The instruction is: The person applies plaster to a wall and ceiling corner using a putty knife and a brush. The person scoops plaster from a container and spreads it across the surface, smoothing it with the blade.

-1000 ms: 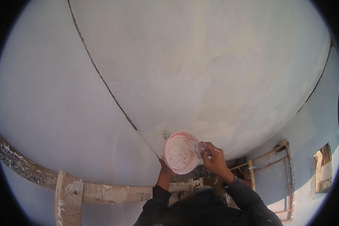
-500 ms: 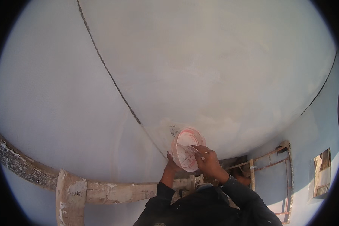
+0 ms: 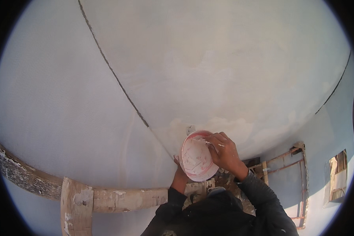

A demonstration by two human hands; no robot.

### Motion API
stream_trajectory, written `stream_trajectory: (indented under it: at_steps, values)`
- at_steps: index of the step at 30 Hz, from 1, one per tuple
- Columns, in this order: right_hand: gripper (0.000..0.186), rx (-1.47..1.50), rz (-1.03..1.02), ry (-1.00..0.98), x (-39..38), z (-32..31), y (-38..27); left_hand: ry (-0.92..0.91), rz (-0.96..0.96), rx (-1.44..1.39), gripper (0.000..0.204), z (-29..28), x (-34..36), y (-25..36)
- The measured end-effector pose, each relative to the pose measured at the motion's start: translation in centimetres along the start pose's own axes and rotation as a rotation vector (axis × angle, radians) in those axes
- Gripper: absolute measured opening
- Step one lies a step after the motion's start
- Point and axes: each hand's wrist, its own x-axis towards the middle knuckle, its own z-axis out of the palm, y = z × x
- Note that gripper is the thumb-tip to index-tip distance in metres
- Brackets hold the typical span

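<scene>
My left hand (image 3: 179, 173) grips a round pinkish-red plastic bowl (image 3: 196, 161) from its left side, and the bowl is tilted so its inside shows. Whitish putty smears coat the bowl's inner wall and bottom. At the bowl's upper right rim, my right hand (image 3: 226, 153) is closed with bent fingers, with white smears on them. It pinches a thin flat scraper, mostly hidden by the fingers. Just beyond the bowl stands a large pale wall (image 3: 177, 78), with a small grey patch (image 3: 190, 129) near the rim.
A dark groove (image 3: 114, 76) runs down the wall on the left; another groove (image 3: 336, 88) is at the far right. Wooden scaffold poles (image 3: 122, 200) cross at lower left. A rusty metal frame (image 3: 303, 185) and a window opening (image 3: 337, 175) lie at right.
My right hand has risen and moved right toward the bowl's rim, drawing the scraper away from the bowl's middle. The bowl has shifted slightly right, and more of its inside shows.
</scene>
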Motion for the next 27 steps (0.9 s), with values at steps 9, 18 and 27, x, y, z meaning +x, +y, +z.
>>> stream_trajectory:
  at_steps: [9, 18, 27]
  values:
    - [0.015, 0.09, 0.31, 0.074, -1.5, 0.1, 2.1, -0.02, 0.112, -0.061, 0.131, 5.7, 0.2, 2.1]
    - [0.02, 0.166, 0.638, 0.075, -5.0, 2.6, 2.6, 0.048, 0.095, 0.024, 0.131, 7.0, -1.6, 3.2]
    - [0.034, -0.082, 0.377, 0.115, -3.9, 2.5, -0.8, 0.035, 0.078, 0.074, 0.128, 4.9, -2.0, 2.7]
